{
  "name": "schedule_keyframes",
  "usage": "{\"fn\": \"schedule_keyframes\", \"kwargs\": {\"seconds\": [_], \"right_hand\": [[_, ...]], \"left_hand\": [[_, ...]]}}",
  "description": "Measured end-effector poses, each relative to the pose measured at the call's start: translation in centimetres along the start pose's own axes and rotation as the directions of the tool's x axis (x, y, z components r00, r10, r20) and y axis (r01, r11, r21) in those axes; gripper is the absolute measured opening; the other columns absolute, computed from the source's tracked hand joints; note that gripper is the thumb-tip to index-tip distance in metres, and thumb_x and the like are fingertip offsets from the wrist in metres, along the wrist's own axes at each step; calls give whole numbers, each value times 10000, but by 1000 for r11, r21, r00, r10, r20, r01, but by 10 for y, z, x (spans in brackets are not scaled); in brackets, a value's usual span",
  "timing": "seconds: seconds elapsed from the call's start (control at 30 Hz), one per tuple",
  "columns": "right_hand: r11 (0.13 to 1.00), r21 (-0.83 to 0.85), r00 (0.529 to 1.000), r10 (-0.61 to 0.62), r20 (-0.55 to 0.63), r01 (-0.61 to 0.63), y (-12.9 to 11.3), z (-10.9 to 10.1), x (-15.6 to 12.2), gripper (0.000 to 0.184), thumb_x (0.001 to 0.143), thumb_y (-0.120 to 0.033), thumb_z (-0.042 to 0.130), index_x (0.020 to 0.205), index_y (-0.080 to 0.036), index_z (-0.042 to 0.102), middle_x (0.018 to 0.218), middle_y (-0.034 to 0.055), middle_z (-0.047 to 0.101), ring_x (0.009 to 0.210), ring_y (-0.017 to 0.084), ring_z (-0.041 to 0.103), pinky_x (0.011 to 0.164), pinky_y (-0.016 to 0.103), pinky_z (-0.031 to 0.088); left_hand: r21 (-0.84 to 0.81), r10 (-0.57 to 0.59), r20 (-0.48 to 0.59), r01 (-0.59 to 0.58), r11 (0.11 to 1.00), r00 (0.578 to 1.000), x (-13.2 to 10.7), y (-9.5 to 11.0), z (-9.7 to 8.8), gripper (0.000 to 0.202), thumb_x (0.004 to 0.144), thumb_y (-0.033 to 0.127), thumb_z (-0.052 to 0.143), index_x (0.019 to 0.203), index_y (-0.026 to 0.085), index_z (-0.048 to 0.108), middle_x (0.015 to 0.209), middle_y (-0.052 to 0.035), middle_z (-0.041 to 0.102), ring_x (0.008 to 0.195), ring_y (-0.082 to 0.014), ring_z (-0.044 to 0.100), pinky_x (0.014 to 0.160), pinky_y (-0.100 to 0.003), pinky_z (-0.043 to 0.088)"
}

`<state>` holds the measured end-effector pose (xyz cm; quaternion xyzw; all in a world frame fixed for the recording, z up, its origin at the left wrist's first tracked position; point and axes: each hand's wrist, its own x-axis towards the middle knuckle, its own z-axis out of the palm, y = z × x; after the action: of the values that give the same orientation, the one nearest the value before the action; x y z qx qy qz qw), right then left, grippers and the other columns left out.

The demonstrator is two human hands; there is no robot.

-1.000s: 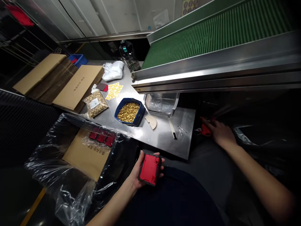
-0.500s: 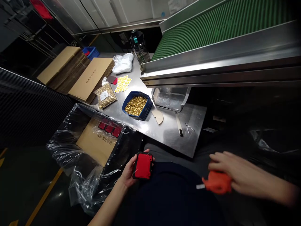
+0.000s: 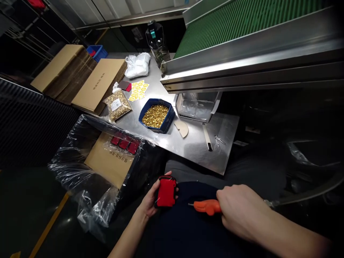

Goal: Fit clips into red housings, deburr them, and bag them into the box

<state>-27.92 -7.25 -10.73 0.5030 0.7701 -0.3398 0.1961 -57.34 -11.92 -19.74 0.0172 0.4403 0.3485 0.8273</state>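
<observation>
My left hand [image 3: 150, 201] is wrapped round a flat red part with a black frame [image 3: 166, 192], its red face turned up. In my right hand [image 3: 239, 206] is an orange air blow gun [image 3: 206, 206], closed in the fist. The gun's thin nozzle points left, at the red part, with a short gap between them. A grey hose [image 3: 306, 197] runs off to the right from behind my right wrist. Three similar red parts [image 3: 123, 144] lie on cardboard in the bin lined with clear plastic [image 3: 94, 197].
On the metal table [image 3: 188, 152] stand a blue tray of small brass pieces [image 3: 156, 116], a bag of such pieces [image 3: 117, 104], yellow stickers [image 3: 138, 90], a beige half-disc [image 3: 182, 128], a white-handled tool [image 3: 207, 137] and cardboard stacks [image 3: 98, 84]. A green conveyor [image 3: 242, 28] overhangs the right.
My right hand has moved left with the air blow gun, bringing its nozzle close to the red part. My left hand stays almost where it was, still holding the part.
</observation>
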Motion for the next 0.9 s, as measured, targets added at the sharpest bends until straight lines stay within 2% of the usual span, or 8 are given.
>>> {"fn": "schedule_keyframes", "kwargs": {"seconds": [0.13,0.3,0.37,0.57,0.63,0.73,0.8,0.9], "right_hand": [[990,-136,998,47,37,-42,6,-14,5,112,656,-173,604,689,-227,696,669,83,734,613,307,706,489,323,227],[997,-76,999,31,-14,-32,31,-63,15,57,691,-200,630,645,-232,644,644,63,708,535,223,618,481,310,256],[999,-50,1000,-9,-23,8,28,-81,22,139,707,-252,649,578,-233,600,565,41,652,467,177,533,466,300,264],[998,-25,995,-61,-81,59,5,-101,30,162,670,-204,663,528,-208,584,530,38,609,456,149,499,487,289,260],[999,-1,994,-39,-98,39,8,-91,18,114,671,-202,647,566,-217,606,559,36,645,482,168,547,477,285,243],[996,79,997,39,-70,-33,14,-60,-9,94,622,-149,619,608,-242,622,607,32,690,537,219,626,462,294,211],[980,158,991,130,-39,-123,18,-36,-28,145,599,-104,594,592,-248,613,612,41,693,573,250,656,472,308,207],[945,280,977,198,-77,-170,35,-12,-51,268,575,-29,533,647,-271,626,657,6,690,650,237,665,531,303,301]], "left_hand": [[344,45,22,-50,938,999,-9,18,15,804,856,524,702,1540,251,379,1305,-158,640,1137,-348,646,947,-484,528],[931,234,133,-203,305,963,-22,57,45,945,625,222,896,1479,302,497,1415,-89,584,1326,-397,449,1213,-546,215],[945,267,181,-242,218,947,-22,63,51,1032,575,152,893,1504,277,461,1364,-112,616,1314,-426,431,1212,-599,150],[909,215,175,-241,339,961,-15,53,53,1121,551,190,925,1538,271,398,1378,-132,600,1302,-391,498,1199,-545,264],[798,232,36,-168,579,972,-13,51,47,1094,597,315,923,1542,286,372,1364,-134,609,1216,-372,587,1117,-530,403],[298,111,-175,-54,953,978,-11,49,39,922,784,603,723,1551,298,312,1301,-158,654,1018,-344,697,888,-518,563],[37,34,-203,-27,999,979,-8,45,38,853,852,668,597,1561,321,273,1275,-153,678,944,-321,726,882,-539,567],[15,3,-169,0,1000,986,-1,35,45,758,886,560,630,1538,301,346,1294,-152,681,990,-331,729,953,-548,546]]}}
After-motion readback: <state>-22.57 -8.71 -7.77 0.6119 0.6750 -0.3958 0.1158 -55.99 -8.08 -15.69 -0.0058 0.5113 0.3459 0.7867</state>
